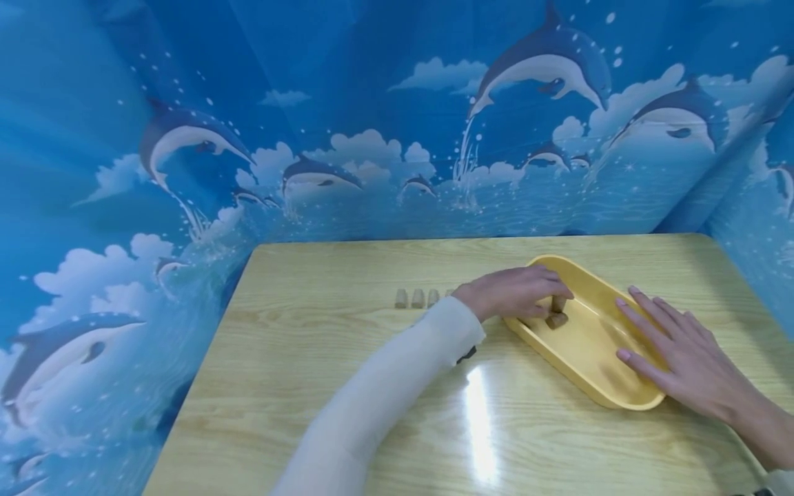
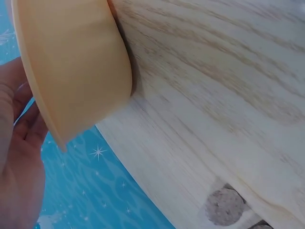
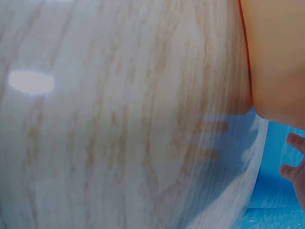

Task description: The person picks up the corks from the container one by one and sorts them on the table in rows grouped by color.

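Note:
My left hand reaches over the left rim of a yellow oval tray, its fingers bent down inside. Thumb and fingertips pinch a small brown cork, partly covered by the fingers. Right beneath it, a second cork lies on the tray floor. On the other side, my right hand is spread with straight fingers over the tray's right rim, holding nothing. The tray's outer wall fills the upper left of the left wrist view, with part of the left hand beside it.
Several corks stand in a row on the wooden table, left of the tray; my left wrist overlaps the row's right end. Behind the table hangs a blue dolphin-print cloth.

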`<state>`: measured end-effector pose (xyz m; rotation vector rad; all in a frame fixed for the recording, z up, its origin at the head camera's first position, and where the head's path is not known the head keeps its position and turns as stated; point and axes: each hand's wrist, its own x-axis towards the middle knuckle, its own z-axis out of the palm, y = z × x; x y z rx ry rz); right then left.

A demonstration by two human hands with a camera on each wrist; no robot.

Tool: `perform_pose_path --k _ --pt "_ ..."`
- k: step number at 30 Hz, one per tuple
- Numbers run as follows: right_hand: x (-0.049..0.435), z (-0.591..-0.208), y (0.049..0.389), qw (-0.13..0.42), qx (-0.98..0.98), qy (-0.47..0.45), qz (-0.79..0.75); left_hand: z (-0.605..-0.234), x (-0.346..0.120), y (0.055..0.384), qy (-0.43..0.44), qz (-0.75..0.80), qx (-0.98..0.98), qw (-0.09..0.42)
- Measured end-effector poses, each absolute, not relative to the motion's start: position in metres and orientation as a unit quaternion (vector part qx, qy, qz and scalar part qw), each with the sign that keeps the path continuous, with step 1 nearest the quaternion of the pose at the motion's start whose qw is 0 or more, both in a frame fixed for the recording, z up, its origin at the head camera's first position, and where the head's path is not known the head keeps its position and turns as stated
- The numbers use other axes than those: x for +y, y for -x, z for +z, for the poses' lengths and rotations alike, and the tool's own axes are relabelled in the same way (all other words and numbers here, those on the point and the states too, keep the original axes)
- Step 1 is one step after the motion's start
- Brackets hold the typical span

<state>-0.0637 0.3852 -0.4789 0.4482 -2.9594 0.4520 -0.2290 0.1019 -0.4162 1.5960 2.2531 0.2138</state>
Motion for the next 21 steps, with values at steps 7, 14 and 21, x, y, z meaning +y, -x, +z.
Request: perform_pose_path --k 7,14,21 --pt "0.385 -0.479 0.063 0.062 -0.975 -0.150 0.152 -0.418 0.114 0.226 -0.545 0.042 0.807 0.223" --pt "0.385 -0.480 0.063 0.059 -0.975 -0.150 0.151 -0.422 0.120 0.225 -0.547 0.025 0.807 0.221" --pt "0.385 -0.479 0.062 0.060 -0.975 -0.151 0.155 -0.429 0.124 0.225 -0.563 0.034 0.798 0.214"
